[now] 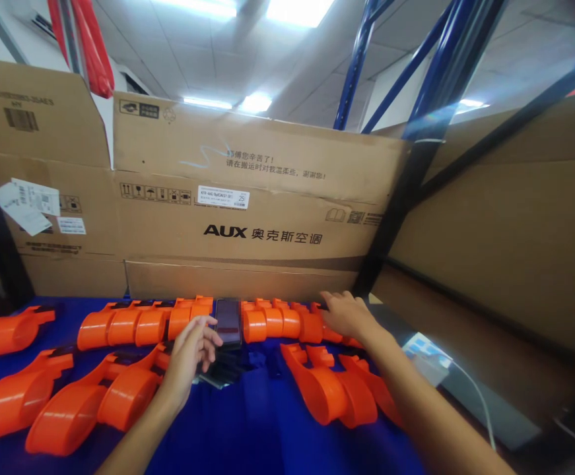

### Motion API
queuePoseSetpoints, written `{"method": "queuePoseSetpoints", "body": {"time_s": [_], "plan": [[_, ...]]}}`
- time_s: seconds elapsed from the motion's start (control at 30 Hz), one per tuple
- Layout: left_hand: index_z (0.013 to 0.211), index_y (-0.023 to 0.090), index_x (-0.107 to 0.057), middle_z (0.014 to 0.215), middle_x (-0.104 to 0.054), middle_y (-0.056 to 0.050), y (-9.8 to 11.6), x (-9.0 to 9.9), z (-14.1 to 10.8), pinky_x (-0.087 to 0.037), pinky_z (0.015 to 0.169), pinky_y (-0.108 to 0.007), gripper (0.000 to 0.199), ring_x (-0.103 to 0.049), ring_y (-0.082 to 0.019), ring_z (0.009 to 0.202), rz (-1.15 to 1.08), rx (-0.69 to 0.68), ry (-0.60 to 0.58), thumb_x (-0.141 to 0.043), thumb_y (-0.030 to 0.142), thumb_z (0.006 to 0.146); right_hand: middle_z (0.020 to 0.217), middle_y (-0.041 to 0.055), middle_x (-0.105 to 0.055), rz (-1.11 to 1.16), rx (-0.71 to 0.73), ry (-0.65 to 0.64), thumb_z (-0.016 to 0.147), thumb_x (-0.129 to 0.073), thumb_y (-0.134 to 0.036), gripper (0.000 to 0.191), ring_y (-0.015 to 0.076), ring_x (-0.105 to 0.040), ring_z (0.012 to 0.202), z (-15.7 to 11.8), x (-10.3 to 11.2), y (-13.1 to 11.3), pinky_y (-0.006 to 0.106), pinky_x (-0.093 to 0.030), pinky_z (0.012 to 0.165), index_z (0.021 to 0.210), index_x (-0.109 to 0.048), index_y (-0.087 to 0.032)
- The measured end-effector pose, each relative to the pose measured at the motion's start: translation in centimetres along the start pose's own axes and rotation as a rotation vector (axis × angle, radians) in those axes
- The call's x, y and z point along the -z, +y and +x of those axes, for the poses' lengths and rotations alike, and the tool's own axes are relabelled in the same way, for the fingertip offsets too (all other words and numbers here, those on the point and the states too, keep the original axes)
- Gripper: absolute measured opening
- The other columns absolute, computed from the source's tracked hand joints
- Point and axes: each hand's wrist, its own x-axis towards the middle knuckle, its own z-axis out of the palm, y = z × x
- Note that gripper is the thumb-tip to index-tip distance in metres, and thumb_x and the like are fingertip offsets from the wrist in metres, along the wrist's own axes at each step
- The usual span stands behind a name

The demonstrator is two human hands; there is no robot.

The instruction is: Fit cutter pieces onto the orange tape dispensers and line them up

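My left hand hangs above the blue surface, fingers loosely bent and apart, with nothing in it. Just beyond its fingertips lies a dark, flat, phone-like rectangle. At the right end of the back row, my right hand reaches over an orange plastic piece, its fingers stretched out and apart; whether they touch it is unclear. Similar glossy orange pieces, rounded bands with a narrow arm, stand in the back row, such as one on the left. Larger orange ones lie nearer, at left and right.
A blue cloth-like cover lies beneath the pieces. Dark, thin flat items rest near the middle. Cardboard panels wall the back, and a dark rack post rises at right. A white power strip with a cable is beside my right forearm.
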Motion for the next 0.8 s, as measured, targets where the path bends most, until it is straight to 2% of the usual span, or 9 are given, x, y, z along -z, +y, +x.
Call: {"method": "queuePoseSetpoints", "body": {"time_s": [0.1,0.2,0.33,0.47,0.63,0.8], "plan": [[0.111,0.017,-0.060,0.075,-0.069,-0.003,0.0,0.0,0.0,-0.037,0.036,-0.018,0.050,-0.057,-0.012,0.047,0.007,0.003,-0.009,-0.060,0.061,0.088,0.146,0.0156,-0.058,-0.019,0.070,-0.097,0.076,-0.066,-0.028,0.068,0.0394,-0.049,0.134,-0.2,-0.8,1.9,0.054,-0.036,0.104,0.143,-0.055,-0.025],[0.110,0.017,-0.061,0.075,-0.069,-0.004,0.1,-0.2,-0.1,-0.037,0.036,-0.018,0.049,-0.057,-0.011,0.047,0.005,-0.001,-0.019,-0.061,0.060,0.087,0.147,0.0142,-0.056,-0.041,0.120,-0.131,0.066,-0.075,-0.029,0.082,0.0403,-0.046,0.137,-0.4,-2.2,2.6,0.054,-0.033,0.105,0.145,-0.052,-0.030],[0.108,0.017,-0.061,0.074,-0.069,-0.003,0.1,-0.3,0.0,-0.035,0.035,-0.017,0.049,-0.055,-0.011,0.045,0.006,0.002,-0.014,-0.064,0.060,0.084,0.143,0.0191,-0.058,-0.084,0.148,-0.090,0.063,-0.076,-0.025,0.093,0.0400,-0.047,0.133,-0.6,-3.9,2.5,0.049,-0.032,0.102,0.150,-0.045,-0.022],[0.108,0.017,-0.061,0.073,-0.069,-0.003,0.0,-0.2,0.3,-0.036,0.035,-0.018,0.052,-0.056,-0.012,0.044,0.023,0.025,-0.007,-0.067,0.062,0.081,0.137,0.0232,-0.060,-0.126,0.190,-0.022,0.065,-0.070,-0.018,0.088,0.0390,-0.051,0.124,-1.0,-4.6,2.2,0.047,-0.033,0.096,0.149,-0.045,-0.014],[0.107,0.018,-0.062,0.073,-0.069,-0.003,0.0,-0.2,0.3,-0.035,0.034,-0.018,0.051,-0.056,-0.012,0.044,0.021,0.026,-0.015,-0.067,0.062,0.081,0.133,0.0223,-0.061,-0.158,0.229,0.064,0.068,-0.065,-0.018,0.082,0.0369,-0.052,0.119,-1.5,-3.7,2.8,0.044,-0.032,0.094,0.148,-0.046,-0.012],[0.104,0.019,-0.063,0.072,-0.070,-0.002,0.1,-0.4,0.1,-0.033,0.033,-0.017,0.049,-0.055,-0.010,0.041,0.019,0.034,-0.009,-0.071,0.059,0.078,0.134,0.0226,-0.059,-0.167,0.203,0.234,0.074,-0.060,-0.026,0.079,0.0389,-0.049,0.118,-1.7,-1.2,3.4,0.047,-0.033,0.094,0.150,-0.042,-0.010]]}}
